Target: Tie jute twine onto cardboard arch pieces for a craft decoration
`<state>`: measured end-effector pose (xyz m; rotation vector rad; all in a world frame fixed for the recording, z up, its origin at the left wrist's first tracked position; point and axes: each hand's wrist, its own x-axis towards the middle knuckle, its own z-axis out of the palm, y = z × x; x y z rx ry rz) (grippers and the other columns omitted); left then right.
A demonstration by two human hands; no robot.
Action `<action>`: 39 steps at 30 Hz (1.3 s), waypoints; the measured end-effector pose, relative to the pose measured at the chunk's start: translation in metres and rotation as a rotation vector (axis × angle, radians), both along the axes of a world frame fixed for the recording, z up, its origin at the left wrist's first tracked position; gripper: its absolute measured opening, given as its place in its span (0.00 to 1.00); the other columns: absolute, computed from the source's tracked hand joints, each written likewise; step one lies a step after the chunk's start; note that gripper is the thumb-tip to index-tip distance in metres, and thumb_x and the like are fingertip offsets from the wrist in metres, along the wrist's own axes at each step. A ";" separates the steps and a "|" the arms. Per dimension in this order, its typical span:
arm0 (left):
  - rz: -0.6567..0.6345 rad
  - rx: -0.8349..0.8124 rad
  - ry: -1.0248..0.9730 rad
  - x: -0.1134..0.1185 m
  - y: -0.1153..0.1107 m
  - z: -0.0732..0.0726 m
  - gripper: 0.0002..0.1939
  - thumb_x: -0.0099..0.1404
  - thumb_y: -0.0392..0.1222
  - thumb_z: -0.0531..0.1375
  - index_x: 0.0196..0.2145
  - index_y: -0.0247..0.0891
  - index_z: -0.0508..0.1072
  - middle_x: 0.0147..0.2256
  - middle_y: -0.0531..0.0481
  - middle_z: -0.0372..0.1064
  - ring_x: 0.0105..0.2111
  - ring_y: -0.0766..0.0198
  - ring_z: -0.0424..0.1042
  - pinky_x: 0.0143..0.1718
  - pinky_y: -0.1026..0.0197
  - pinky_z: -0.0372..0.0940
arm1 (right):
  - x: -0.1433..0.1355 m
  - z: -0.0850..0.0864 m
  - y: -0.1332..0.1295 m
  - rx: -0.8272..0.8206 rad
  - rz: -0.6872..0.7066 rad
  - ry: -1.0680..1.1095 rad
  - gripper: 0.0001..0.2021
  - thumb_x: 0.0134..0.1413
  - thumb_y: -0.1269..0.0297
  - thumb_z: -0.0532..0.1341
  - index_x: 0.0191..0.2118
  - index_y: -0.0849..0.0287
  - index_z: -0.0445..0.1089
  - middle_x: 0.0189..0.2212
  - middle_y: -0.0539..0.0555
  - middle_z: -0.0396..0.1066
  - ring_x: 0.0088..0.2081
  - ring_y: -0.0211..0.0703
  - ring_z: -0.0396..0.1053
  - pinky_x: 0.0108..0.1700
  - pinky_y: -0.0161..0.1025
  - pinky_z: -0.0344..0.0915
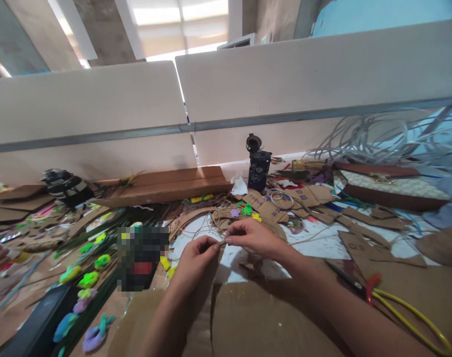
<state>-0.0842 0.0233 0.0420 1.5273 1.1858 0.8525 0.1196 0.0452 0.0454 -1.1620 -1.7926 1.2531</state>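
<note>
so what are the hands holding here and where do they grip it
Both hands pinch a thin strand of jute twine between their fingertips: the left hand at its near end, the right hand just beside it, above the twine-wrapped ring.

Bare cardboard sheet (270,322) near body passable; scissors (363,287) right, foam flowers (88,280) left, bottle (258,168) behind block.

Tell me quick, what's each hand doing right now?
Left hand: pinched shut on the twine.
Right hand: pinched shut on the same twine.
</note>
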 end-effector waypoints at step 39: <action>-0.117 -0.080 -0.149 0.027 -0.027 -0.021 0.11 0.58 0.46 0.62 0.30 0.34 0.76 0.25 0.53 0.66 0.27 0.66 0.62 0.30 0.63 0.56 | 0.032 -0.018 -0.041 -0.052 -0.075 -0.062 0.20 0.51 0.44 0.64 0.28 0.59 0.71 0.23 0.49 0.66 0.28 0.41 0.61 0.31 0.37 0.55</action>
